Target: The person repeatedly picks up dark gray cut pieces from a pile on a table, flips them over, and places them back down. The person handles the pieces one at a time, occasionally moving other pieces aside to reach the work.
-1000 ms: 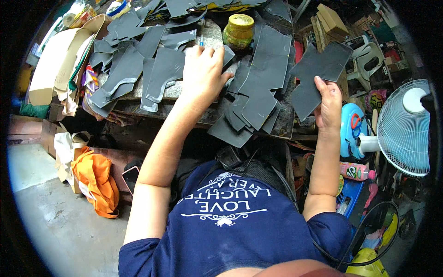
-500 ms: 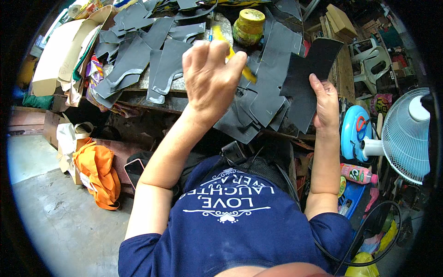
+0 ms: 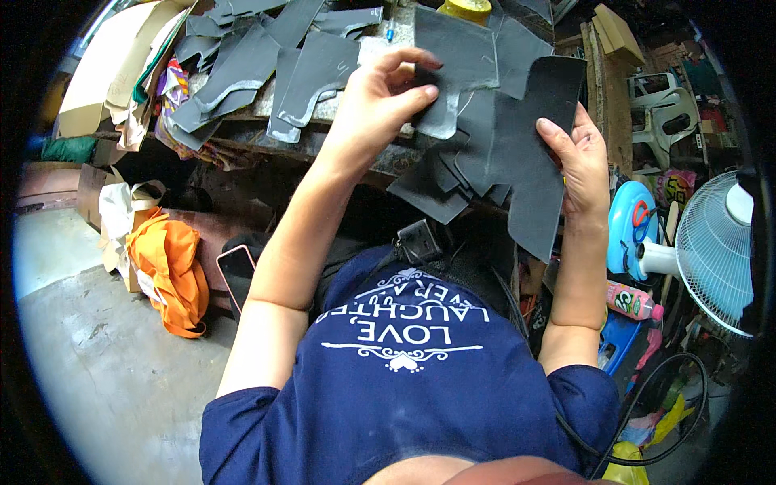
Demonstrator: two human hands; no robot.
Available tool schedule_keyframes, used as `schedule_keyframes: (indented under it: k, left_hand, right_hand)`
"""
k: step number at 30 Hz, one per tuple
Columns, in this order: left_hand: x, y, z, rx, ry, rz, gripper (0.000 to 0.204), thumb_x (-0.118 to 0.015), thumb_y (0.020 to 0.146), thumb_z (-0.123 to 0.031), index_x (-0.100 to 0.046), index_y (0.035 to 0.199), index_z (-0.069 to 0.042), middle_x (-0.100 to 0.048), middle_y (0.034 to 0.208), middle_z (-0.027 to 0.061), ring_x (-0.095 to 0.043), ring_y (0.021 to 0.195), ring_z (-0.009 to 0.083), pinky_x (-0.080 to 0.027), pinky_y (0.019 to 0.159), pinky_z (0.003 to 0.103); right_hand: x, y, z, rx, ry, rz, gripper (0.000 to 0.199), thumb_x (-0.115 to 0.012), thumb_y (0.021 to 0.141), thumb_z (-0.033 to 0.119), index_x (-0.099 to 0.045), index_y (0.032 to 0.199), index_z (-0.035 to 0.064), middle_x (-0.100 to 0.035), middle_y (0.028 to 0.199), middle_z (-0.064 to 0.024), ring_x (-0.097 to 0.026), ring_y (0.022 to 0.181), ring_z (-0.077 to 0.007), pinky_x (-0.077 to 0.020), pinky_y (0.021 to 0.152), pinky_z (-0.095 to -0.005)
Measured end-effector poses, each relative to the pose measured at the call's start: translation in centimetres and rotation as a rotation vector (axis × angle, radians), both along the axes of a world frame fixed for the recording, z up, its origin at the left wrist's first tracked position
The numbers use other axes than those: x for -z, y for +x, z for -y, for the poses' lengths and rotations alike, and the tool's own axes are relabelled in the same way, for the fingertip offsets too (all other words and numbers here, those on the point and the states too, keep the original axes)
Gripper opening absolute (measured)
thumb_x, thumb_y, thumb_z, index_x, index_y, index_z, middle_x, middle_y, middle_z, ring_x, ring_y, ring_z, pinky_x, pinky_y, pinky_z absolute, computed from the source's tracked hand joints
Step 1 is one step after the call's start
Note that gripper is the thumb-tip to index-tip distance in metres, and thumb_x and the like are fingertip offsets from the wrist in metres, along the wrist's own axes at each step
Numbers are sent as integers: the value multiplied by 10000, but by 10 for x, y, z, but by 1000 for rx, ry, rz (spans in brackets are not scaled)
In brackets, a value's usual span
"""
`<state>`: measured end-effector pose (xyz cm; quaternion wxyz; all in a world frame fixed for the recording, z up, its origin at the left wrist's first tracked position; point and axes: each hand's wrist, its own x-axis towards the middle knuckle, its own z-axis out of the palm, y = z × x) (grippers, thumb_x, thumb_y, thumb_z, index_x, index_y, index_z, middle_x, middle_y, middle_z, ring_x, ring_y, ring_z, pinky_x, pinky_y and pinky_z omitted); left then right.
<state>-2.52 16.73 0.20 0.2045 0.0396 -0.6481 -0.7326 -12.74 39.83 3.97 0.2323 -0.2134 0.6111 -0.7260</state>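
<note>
My left hand [image 3: 384, 101] is at the left edge of a black sheet piece [image 3: 457, 61], thumb and fingers closing on it. A pale grey smeared strip [image 3: 440, 120] runs along that piece's lower edge. Held by its right side, another black cut piece [image 3: 533, 153] is in my right hand [image 3: 578, 166]; the thumb lies on its face and the fingers are mostly behind. More black cut pieces [image 3: 432, 186] lie beneath, overlapping at the table's near edge. Of the yellow jar [image 3: 467, 10], only the top shows at the upper edge.
Several black pieces [image 3: 234, 73] with grey-smeared edges cover the table's left, near a cardboard box [image 3: 101, 73]. A blue pen [image 3: 390, 32] lies behind my left hand. To the right stand a fan [image 3: 715, 250] and a white plastic chair [image 3: 663, 109]. An orange bag [image 3: 166, 275] sits at left.
The blurred yellow stick-like thing at my left hand is out of sight. That hand has turned and now grips a black piece. My right hand's piece has moved slightly lower, towards me.
</note>
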Motion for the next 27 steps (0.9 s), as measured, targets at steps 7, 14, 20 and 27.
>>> schedule_keyframes:
  k: [7, 14, 20, 27]
  left_hand:
    - [5, -10, -14, -44, -48, 71, 320, -564, 920, -34, -648, 1229, -41, -699, 1006, 53, -620, 877, 88, -517, 797, 245]
    - [13, -15, -24, -87, -6, -2, 363, -540, 936, -27, -605, 1291, -66, -695, 991, 60, -624, 736, 80, -547, 700, 232]
    - [14, -14, -24, -83, -104, 37, 361, -535, 939, -27, -604, 1291, -65, -697, 1024, 72, -634, 734, 85, -551, 692, 242]
    - [10, -12, -26, -67, -41, 24, 347, -545, 935, -45, -611, 1275, -49, -695, 1102, 101, -653, 832, 100, -548, 748, 249]
  right_hand:
    - [5, 12, 18, -73, 106, -18, 439, -664, 886, -1, -488, 1285, -50, -645, 1140, -119, -655, 970, -154, -555, 848, -289]
    - [9, 9, 22, -85, 160, 11, 446, -675, 871, 7, -497, 1272, -76, -638, 1161, -120, -630, 1000, -146, -526, 880, -281]
    - [14, 6, 23, -90, 181, -40, 424, -676, 871, 14, -519, 1258, -63, -651, 1122, -109, -634, 969, -135, -531, 862, -277]
    - [18, 4, 25, -101, 178, -30, 419, -683, 871, 31, -524, 1248, -62, -658, 1104, -105, -639, 956, -133, -536, 851, -277]
